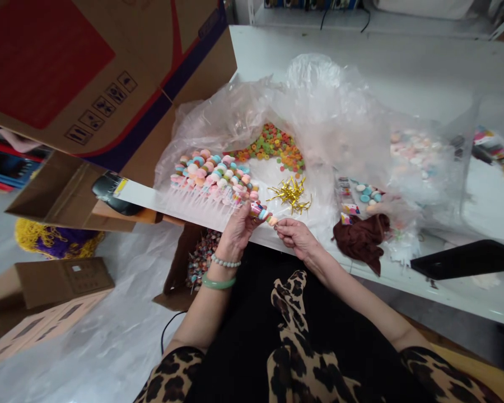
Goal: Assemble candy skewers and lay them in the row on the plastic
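Note:
My left hand point(238, 225), with a bead bracelet and green bangle on its wrist, grips a candy skewer point(262, 211) threaded with pastel pieces and a printed wrapper. At the skewer's right end, the fingers of my right hand point(296, 236) are pinched on or beside the last orange piece. Just beyond my left hand lies a row of similar candy skewers point(212, 173), their pale sticks toward me. Behind them is a heap of green and orange gummy rings point(277, 146). Gold twist ties point(293, 195) lie loose on the white table, above my right hand.
Clear plastic bags point(323, 101) cover the table's back. To the right are a brown cloth point(363, 239), a small bag of pastel candies point(367, 196) and a black flat object point(466, 260). A large cardboard box point(109, 73) looms left. A box of wrapped candies point(205, 254) sits below the edge.

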Available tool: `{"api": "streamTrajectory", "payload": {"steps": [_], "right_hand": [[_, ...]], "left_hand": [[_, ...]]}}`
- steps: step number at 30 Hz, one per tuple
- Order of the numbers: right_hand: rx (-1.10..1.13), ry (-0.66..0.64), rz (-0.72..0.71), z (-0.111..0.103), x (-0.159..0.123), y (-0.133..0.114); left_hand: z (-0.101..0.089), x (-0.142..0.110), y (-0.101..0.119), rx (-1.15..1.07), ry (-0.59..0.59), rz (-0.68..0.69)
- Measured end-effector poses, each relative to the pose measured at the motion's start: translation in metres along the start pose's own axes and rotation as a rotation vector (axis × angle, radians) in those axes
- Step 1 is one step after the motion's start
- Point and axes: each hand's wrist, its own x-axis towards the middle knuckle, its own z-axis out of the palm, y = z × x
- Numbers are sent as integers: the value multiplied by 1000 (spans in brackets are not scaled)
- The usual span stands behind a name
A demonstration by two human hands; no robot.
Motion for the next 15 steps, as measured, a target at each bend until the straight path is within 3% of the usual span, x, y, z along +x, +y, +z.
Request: {"api": "streamTrajectory", "payload": {"steps": [5, 8, 10, 13, 15], "right_hand": [[22, -61, 73, 6, -1, 3], [-69, -6, 4, 10, -2, 8], [-247, 101, -175, 11, -3, 10], [-725, 259, -558, 8, -6, 12], [-1041, 318, -729, 4, -8, 12]], "left_hand": [[6, 0, -13, 74, -33, 75], [9, 1, -20, 102, -6, 58], [8, 1, -23, 121, 29, 34], [5, -1, -23, 124, 51, -42], [1, -1, -20, 132, 33, -116]]}}
